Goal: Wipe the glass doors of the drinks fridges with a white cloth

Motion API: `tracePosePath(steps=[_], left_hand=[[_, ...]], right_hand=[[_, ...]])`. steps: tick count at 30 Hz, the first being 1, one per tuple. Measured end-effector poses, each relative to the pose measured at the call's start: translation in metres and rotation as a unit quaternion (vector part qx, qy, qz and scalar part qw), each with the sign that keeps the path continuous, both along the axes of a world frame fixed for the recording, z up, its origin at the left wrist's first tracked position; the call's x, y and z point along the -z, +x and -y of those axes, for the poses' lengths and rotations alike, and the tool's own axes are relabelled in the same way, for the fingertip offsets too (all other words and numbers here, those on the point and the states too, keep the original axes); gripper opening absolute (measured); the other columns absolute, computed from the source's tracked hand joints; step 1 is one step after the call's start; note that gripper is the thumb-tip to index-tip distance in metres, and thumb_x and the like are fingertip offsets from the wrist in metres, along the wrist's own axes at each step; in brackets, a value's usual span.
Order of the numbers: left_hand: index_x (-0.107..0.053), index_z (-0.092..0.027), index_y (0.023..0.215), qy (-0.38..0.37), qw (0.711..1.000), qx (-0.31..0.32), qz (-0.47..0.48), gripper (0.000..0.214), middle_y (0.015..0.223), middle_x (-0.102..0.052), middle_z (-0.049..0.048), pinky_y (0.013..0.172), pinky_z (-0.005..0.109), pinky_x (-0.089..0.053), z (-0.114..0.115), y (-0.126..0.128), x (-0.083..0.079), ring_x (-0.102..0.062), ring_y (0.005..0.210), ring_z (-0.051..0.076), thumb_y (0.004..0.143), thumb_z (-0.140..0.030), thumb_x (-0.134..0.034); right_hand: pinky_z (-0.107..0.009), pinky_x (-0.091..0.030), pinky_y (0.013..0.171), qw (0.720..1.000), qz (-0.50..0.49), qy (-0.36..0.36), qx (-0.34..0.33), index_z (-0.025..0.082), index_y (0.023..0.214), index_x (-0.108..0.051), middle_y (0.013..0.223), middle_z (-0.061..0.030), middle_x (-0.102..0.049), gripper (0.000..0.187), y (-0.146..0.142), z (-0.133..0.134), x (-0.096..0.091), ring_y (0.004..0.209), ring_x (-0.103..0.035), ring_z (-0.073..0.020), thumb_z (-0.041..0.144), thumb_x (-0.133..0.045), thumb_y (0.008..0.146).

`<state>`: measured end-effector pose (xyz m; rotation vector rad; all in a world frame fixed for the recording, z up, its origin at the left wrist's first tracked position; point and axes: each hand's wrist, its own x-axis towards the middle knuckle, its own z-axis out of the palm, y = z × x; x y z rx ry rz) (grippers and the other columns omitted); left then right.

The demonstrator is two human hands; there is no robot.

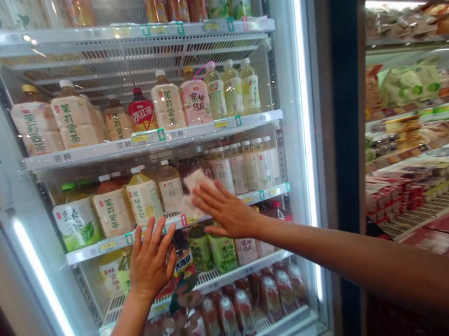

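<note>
A glass door of a drinks fridge stands shut in front of me. My right hand lies flat on the glass, fingers stretched out, pressing a white crumpled cloth against it. My left hand rests lower left on the same glass, fingers spread, holding nothing. Behind the glass, wire shelves carry rows of tea bottles with green, pink and red labels.
A dark door frame runs down the right of the fridge. Beyond it an open chiller holds packaged food on several shelves. A lit strip edges the fridge's left side.
</note>
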<state>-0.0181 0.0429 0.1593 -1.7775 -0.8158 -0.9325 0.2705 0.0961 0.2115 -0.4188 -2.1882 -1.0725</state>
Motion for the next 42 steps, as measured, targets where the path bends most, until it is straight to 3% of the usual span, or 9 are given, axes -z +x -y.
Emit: tracePosePath(steps=[4,10,15,17,21,27,32,38,42], left_hand=[[-0.025,-0.028,0.162,-0.003,1.0,0.004,0.003,0.078,0.164,-0.038,0.0069,0.13,0.054,-0.02,0.0,0.0,0.0,-0.025,0.157,0.028,0.093,-0.025,-0.06],[-0.027,-0.028,0.162,-0.007,1.0,0.01,0.007,0.078,0.164,-0.039,0.0075,0.13,0.055,-0.019,-0.001,-0.001,0.001,-0.025,0.157,0.029,0.092,-0.026,-0.062],[-0.028,-0.027,0.161,-0.005,1.0,0.014,0.006,0.077,0.162,-0.042,0.0087,0.13,0.054,-0.019,-0.002,0.0,0.001,-0.025,0.157,0.028,0.092,-0.025,-0.062],[-0.03,-0.026,0.161,-0.002,1.0,0.017,0.005,0.076,0.161,-0.044,0.0094,0.13,0.054,-0.02,-0.002,0.0,0.001,-0.025,0.157,0.029,0.092,-0.024,-0.062],[-0.033,-0.025,0.16,0.008,1.0,0.026,0.014,0.073,0.16,-0.045,0.0094,0.13,0.054,-0.02,-0.003,0.0,0.001,-0.027,0.156,0.029,0.092,-0.023,-0.061],[-0.032,-0.024,0.16,0.014,0.999,0.033,0.008,0.074,0.16,-0.045,0.0105,0.129,0.055,-0.022,-0.002,0.0,0.001,-0.028,0.156,0.03,0.092,-0.022,-0.061],[-0.035,-0.024,0.159,0.012,1.0,0.026,0.008,0.072,0.16,-0.045,0.0109,0.129,0.054,-0.02,-0.003,0.001,0.0,-0.027,0.156,0.029,0.092,-0.022,-0.062],[-0.036,-0.024,0.158,0.017,1.0,0.022,0.005,0.072,0.16,-0.045,0.0101,0.13,0.052,-0.02,-0.003,0.001,0.0,-0.027,0.156,0.028,0.091,-0.022,-0.061],[-0.039,-0.024,0.157,0.017,1.0,0.014,0.0,0.07,0.159,-0.046,0.0104,0.129,0.053,-0.021,-0.004,0.001,0.0,-0.027,0.156,0.029,0.091,-0.023,-0.061]], right_hand=[[-0.036,-0.024,0.13,0.968,0.243,0.006,-0.069,0.017,0.156,-0.04,0.165,-0.0044,-0.038,0.065,0.001,0.005,0.027,0.158,-0.023,-0.0169,0.045,-0.055,0.1],[-0.054,-0.019,0.13,0.999,0.036,-0.017,0.013,0.012,0.163,-0.021,0.17,-0.0151,-0.021,0.083,0.0,0.0,-0.004,0.16,-0.009,-0.0282,0.056,-0.053,0.1],[-0.042,-0.022,0.131,0.979,0.196,0.01,-0.057,0.006,0.158,-0.033,0.168,-0.014,-0.029,0.085,-0.008,0.0,0.019,0.16,-0.015,-0.0246,0.059,-0.056,0.097],[-0.042,-0.021,0.131,0.982,0.183,0.013,-0.048,0.007,0.159,-0.031,0.168,-0.0135,-0.028,0.084,-0.009,-0.001,0.02,0.16,-0.014,-0.024,0.057,-0.057,0.098],[-0.054,-0.018,0.13,0.999,0.036,0.001,0.014,0.007,0.163,-0.019,0.17,-0.0174,-0.017,0.089,-0.014,-0.002,0.013,0.16,-0.005,-0.03,0.058,-0.054,0.099],[-0.041,-0.016,0.131,0.982,0.179,0.043,-0.035,0.008,0.161,-0.028,0.17,-0.012,-0.022,0.086,-0.017,-0.005,0.022,0.16,-0.011,-0.0244,0.063,-0.049,0.099],[-0.055,-0.019,0.129,0.998,-0.041,0.013,0.046,0.005,0.163,-0.015,0.17,-0.0183,-0.014,0.094,-0.013,-0.001,0.024,0.16,0.0,-0.0321,0.061,-0.053,0.098],[-0.043,-0.021,0.13,0.992,0.127,-0.006,-0.009,0.009,0.163,-0.021,0.169,-0.0117,-0.025,0.088,-0.005,0.01,0.072,0.16,-0.013,-0.0239,0.06,-0.052,0.099],[-0.055,-0.019,0.13,0.995,-0.07,-0.048,0.061,0.01,0.165,-0.004,0.171,-0.0159,-0.012,0.093,-0.004,0.009,0.064,0.16,-0.006,-0.0312,0.058,-0.051,0.1]])
